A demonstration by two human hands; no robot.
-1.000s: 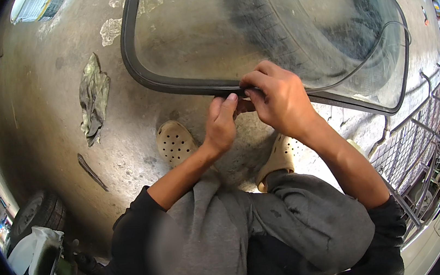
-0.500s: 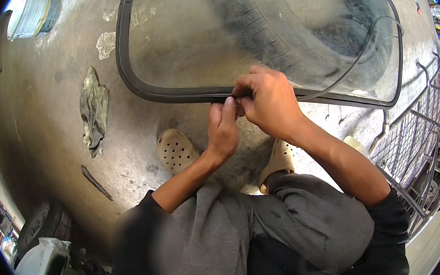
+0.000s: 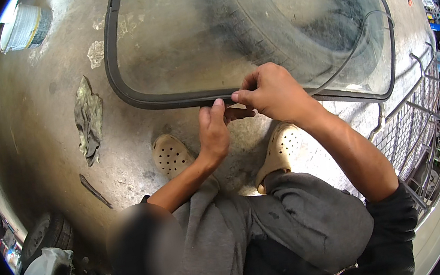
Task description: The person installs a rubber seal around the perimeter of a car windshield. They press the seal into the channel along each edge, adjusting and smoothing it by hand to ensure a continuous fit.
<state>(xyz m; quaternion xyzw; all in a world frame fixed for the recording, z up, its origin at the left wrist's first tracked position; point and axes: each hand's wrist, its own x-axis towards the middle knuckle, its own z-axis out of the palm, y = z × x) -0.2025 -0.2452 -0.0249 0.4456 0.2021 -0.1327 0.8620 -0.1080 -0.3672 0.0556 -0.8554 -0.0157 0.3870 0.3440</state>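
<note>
A large glass pane (image 3: 181, 48) with rounded corners, like a vehicle window, lies over a tire (image 3: 250, 29) that shows through it. Black rubber seal (image 3: 166, 100) runs round its edge. My left hand (image 3: 214, 135) grips the seal along the near side, thumb against its outer edge and fingers underneath. Just to its right, my right hand (image 3: 283, 94) is closed in a pinch at the seal. A thin grey strip (image 3: 350, 58) loops over the glass from the right edge down to this hand. The strip's end between the fingertips is hidden.
On the concrete floor at left lie a crumpled rag (image 3: 89, 120) and a short dark strip (image 3: 94, 190). A bucket (image 3: 25, 26) stands far left, a wheel (image 3: 45, 236) near left. A metal rack (image 3: 412, 114) is at right. My clogs (image 3: 171, 154) are below the pane.
My right hand's fingers have shifted and opened a small gap from the left thumb, and its elbow has swung slightly outward. The left hand still grips the seal. The view has shifted slightly.
</note>
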